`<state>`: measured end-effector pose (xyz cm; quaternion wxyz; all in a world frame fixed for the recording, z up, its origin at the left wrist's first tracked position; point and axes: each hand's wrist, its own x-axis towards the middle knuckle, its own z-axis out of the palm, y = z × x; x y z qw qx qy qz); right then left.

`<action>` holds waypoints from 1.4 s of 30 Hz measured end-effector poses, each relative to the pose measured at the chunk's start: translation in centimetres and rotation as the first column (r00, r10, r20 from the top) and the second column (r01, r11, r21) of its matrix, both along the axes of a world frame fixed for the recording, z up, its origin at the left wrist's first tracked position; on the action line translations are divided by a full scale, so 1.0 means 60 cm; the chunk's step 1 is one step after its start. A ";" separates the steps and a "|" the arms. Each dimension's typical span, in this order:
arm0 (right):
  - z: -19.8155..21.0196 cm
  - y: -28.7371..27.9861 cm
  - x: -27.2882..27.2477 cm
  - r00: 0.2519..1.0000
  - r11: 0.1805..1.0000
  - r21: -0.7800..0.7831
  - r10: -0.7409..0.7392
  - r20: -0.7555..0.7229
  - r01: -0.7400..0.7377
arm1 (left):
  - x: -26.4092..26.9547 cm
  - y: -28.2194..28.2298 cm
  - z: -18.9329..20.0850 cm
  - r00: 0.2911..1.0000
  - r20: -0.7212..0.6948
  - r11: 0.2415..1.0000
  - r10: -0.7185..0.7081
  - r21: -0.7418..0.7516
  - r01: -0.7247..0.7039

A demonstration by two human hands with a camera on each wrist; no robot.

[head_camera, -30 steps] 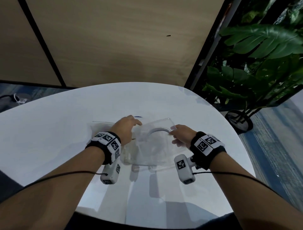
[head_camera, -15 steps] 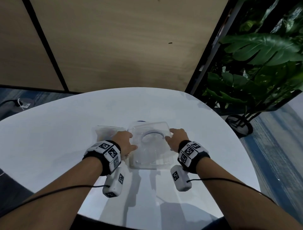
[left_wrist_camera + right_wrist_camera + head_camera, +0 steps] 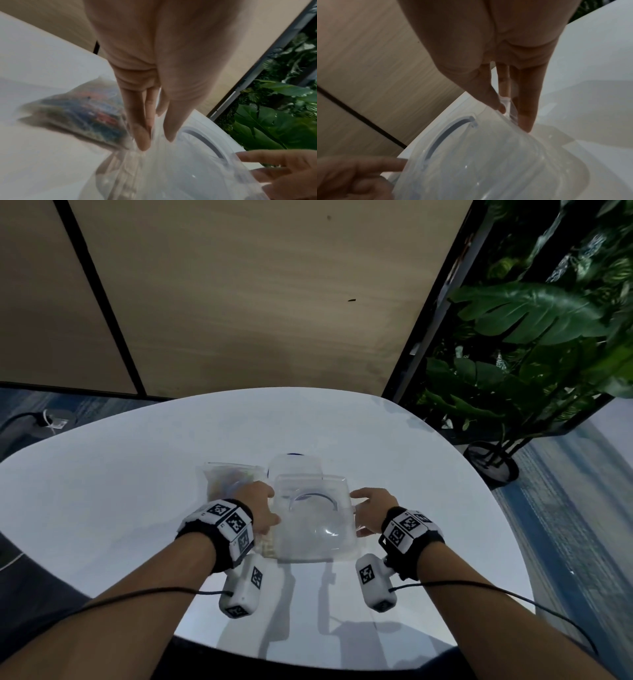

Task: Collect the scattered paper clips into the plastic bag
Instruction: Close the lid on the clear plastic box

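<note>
A clear plastic box (image 3: 313, 525) with a curved dark handle mark on its top is held between both hands near the middle of the white round surface (image 3: 102, 491). The left hand (image 3: 260, 508) is set against the box's left side; in the left wrist view its fingers (image 3: 142, 138) are seen extended downward with the thumb beside them, pressing on the box edge, and whether anything is pinched cannot be told through the blur. The right hand (image 3: 371, 508) is set against the box's right side; in the right wrist view its thumb and fingers (image 3: 527, 115) are closed in a pinching grip on the clear rim of the box.

The plastic bag (image 3: 229, 481), filled with coloured paper clips (image 3: 89, 112), lies flat on the surface just left of the box, partly hidden by the left hand. The clips are seen as a blurred mass of blue, red and green inside the bag. A second clear lid-like piece (image 3: 296, 465) lies just beyond the box on the far side.

A leafy potted plant (image 3: 534, 337) stands to the right of the surface, and a wood-panelled wall (image 3: 257, 302) is seen at the far side.
</note>
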<state>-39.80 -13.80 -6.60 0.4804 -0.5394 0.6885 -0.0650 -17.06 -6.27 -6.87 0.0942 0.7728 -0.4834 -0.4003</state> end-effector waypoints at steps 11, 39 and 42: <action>0.003 -0.001 -0.013 0.994 0.996 -0.081 0.030 -0.105 -0.039 | -0.036 0.066 -0.003 0.946 -0.259 0.970 0.195 -0.092 -0.225; -0.028 0.010 -0.015 0.982 0.987 0.053 -0.159 0.100 0.155 | -0.010 0.040 -0.013 0.949 -0.084 0.948 0.303 -0.078 -0.310; -0.030 0.016 -0.020 0.969 0.979 0.071 -0.201 0.146 0.193 | -0.020 0.033 -0.006 0.970 0.006 0.966 0.245 -0.092 -0.243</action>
